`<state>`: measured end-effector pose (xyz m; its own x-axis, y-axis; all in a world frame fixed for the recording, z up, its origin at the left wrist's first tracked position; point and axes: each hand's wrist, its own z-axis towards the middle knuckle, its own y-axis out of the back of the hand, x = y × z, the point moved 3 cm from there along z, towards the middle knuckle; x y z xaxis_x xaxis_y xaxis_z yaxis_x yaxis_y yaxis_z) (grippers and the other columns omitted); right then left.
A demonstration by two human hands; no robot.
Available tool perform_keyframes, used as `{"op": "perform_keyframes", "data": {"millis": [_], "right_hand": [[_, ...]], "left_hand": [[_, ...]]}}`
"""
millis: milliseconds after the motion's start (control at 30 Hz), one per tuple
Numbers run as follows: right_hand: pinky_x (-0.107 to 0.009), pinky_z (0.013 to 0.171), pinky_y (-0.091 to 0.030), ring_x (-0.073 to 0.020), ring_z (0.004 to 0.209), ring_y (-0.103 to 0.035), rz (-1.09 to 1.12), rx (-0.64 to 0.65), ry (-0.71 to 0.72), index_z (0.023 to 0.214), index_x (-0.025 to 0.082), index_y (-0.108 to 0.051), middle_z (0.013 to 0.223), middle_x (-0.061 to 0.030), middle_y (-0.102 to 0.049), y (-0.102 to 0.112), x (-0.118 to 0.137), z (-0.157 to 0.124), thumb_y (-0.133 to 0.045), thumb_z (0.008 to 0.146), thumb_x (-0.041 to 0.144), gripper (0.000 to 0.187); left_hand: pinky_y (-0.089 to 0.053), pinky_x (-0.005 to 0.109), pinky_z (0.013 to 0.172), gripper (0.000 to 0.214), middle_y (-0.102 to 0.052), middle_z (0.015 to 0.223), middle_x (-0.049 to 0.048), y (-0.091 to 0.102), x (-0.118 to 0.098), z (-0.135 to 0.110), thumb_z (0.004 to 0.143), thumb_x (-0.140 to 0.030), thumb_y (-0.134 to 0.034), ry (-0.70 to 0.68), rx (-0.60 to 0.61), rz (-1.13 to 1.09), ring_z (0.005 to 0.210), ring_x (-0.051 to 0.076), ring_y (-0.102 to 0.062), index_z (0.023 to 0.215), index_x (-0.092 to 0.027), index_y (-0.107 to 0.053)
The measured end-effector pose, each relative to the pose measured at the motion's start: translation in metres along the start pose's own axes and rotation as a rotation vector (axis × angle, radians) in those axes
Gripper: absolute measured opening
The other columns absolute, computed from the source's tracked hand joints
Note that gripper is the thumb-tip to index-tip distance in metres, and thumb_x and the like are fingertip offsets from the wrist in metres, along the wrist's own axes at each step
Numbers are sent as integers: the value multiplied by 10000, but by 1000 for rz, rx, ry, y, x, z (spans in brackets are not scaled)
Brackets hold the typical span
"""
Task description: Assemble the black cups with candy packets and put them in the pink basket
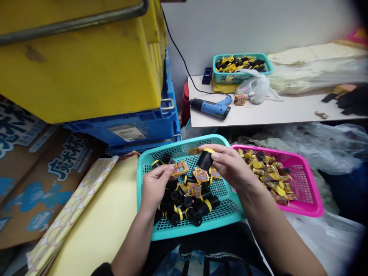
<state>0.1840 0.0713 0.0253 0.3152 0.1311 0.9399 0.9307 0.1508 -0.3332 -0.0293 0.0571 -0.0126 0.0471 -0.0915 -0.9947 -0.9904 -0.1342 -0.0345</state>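
Note:
A teal basket rests on my lap, holding several black-and-yellow plastic pieces and small orange packets. My left hand pinches one orange packet over the basket. My right hand grips a black cylinder with a yellow cap just above the basket's middle. The two hands are close together, not touching.
A pink basket with assembled yellow-and-orange pieces sits to the right. Behind it, a white table carries a blue heat gun, another teal basket and a plastic bag. Yellow and blue crates and cardboard stand left.

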Motion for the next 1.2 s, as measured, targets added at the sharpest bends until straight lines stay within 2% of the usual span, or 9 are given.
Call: {"op": "perform_keyframes", "data": {"millis": [133, 367, 533, 667, 867, 1033, 1200], "right_hand": [[-295, 776, -511, -135, 793, -619, 149, -92, 10, 920, 232, -664, 877, 5, -653, -9, -16, -4, -787, 646, 330, 316], [-320, 833, -498, -148, 892, -631, 12, 68, -31, 1039, 248, -677, 966, -15, -687, -6, -37, 2, -769, 715, 317, 344], [-298, 787, -489, -144, 845, -630, -56, 20, -63, 975, 225, -686, 924, -17, -693, 2, -39, 6, -778, 697, 355, 320], [-280, 773, -480, -136, 833, -622, -97, 66, -79, 955, 210, -684, 918, -16, -688, 4, -40, 8, -776, 701, 371, 315], [-264, 653, -470, -122, 712, -594, -173, 106, -107, 922, 183, -669, 803, -9, -656, 3, -39, 8, -747, 723, 403, 307], [-292, 726, -497, -127, 762, -615, -150, 104, -60, 967, 202, -651, 866, -9, -663, -5, -43, 6, -791, 670, 307, 344], [-325, 786, -503, -144, 815, -629, -42, 166, -15, 948, 222, -650, 957, -14, -659, -18, -47, 1, -818, 653, 306, 350]], "left_hand": [[-602, 291, 654, 239, -772, 862, 50, -2, -1, -3, 708, -405, -763, -33, 1, 7, 774, 202, -710, 819, -195, -782], [-609, 287, 649, 247, -769, 924, 54, 1, 4, -1, 717, -409, -754, -71, -34, -25, 795, 195, -708, 864, -213, -782], [-603, 271, 649, 238, -772, 914, 62, 1, 3, 2, 704, -401, -767, -113, 5, 33, 810, 199, -710, 850, -214, -785], [-594, 271, 716, 274, -774, 925, 75, 3, 8, 5, 701, -412, -772, -75, 9, -30, 831, 199, -714, 881, -205, -783], [-591, 242, 637, 333, -778, 861, 73, 3, 10, 7, 677, -441, -784, 24, 62, -123, 725, 176, -714, 895, -188, -781], [-587, 220, 589, 294, -770, 929, 68, -3, -1, 2, 726, -404, -754, 98, 151, -86, 742, 165, -712, 929, -192, -769], [-572, 194, 699, 293, -761, 910, 14, -11, -15, -7, 631, -211, -836, 48, 253, -130, 798, 131, -704, 909, -222, -741]]}}
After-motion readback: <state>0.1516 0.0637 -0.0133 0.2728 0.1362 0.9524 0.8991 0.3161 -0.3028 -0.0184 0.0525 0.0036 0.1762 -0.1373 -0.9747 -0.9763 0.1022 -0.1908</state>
